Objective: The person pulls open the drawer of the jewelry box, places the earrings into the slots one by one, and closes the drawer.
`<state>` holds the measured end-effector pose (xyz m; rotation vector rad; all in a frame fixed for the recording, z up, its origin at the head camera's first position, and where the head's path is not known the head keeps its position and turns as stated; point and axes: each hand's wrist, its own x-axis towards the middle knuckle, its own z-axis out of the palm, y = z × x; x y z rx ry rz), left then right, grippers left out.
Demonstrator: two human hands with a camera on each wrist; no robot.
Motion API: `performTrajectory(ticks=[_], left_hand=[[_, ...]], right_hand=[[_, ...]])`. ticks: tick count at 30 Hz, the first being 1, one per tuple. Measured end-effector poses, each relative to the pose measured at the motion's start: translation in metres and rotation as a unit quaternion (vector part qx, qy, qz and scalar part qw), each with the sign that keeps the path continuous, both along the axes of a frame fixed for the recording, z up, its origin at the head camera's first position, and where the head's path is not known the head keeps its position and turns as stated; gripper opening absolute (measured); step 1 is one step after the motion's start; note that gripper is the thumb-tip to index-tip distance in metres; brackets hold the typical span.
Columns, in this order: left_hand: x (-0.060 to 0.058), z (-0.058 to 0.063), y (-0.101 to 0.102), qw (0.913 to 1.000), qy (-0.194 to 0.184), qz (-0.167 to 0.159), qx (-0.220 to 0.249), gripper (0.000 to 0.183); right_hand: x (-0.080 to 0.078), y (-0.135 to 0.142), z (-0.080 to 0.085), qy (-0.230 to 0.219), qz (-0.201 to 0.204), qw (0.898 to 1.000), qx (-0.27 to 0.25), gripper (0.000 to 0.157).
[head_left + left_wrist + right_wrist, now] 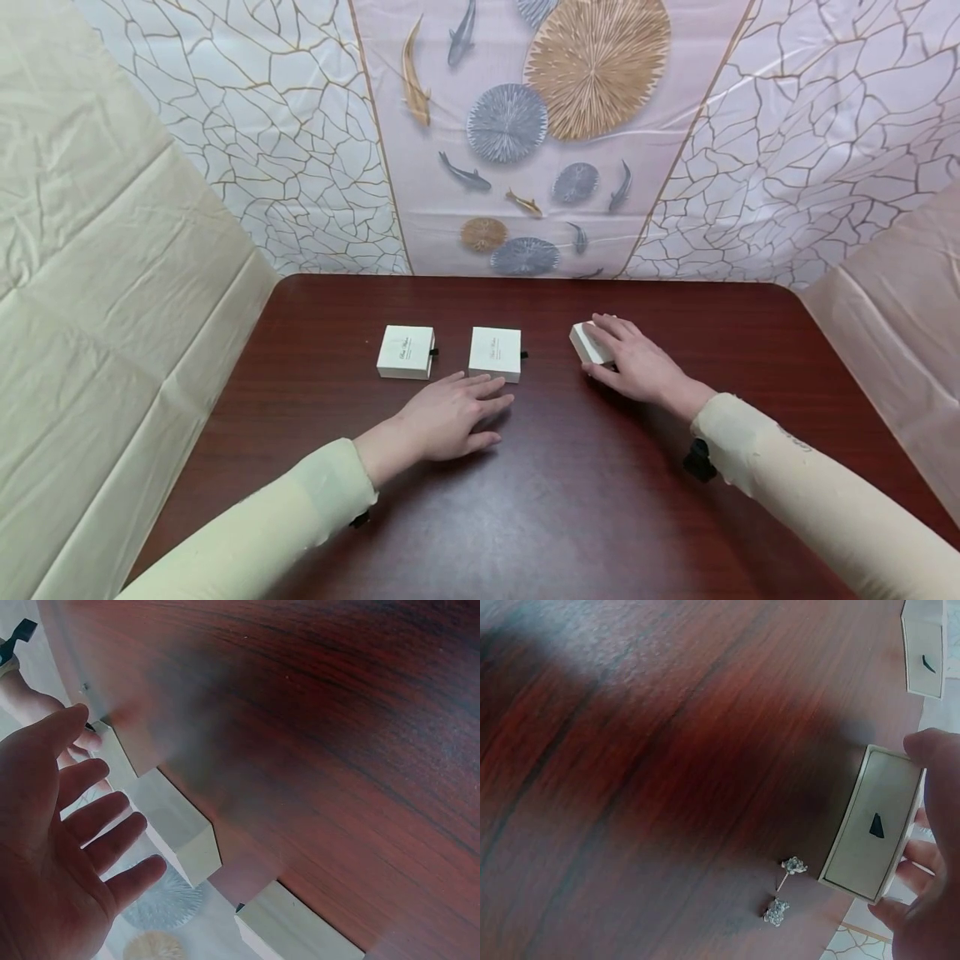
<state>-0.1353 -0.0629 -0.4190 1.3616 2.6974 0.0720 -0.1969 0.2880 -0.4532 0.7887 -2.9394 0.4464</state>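
My right hand (639,363) holds a small white box (587,344) at the right, with thumb and fingers at its opposite sides. In the right wrist view, the box's end shows a closed drawer front with a black ribbon tab (877,826). Beside it on the table lie two sparkling stud earrings (775,912), one with its thin post showing. My left hand (453,417) is spread, palm down, just in front of the middle white box (495,350), its fingers extended and holding nothing. Another white box (406,348) stands farther left.
The boxes sit in a row on a dark red-brown wooden table (555,500). Behind the table hangs a patterned cloth (315,150) with fish and round leaf designs. Pale cloth walls (97,317) flank both sides.
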Motion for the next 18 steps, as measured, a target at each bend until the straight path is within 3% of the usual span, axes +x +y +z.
performTrajectory(ticks=[18], left_hand=[[0.0033, -0.0029, 0.0033, 1.0, 0.004, -0.004, 0.005, 0.061]], right_hand=[[0.0066, 0.0057, -0.0004, 0.036, 0.078, 0.996, 0.025, 0.065]])
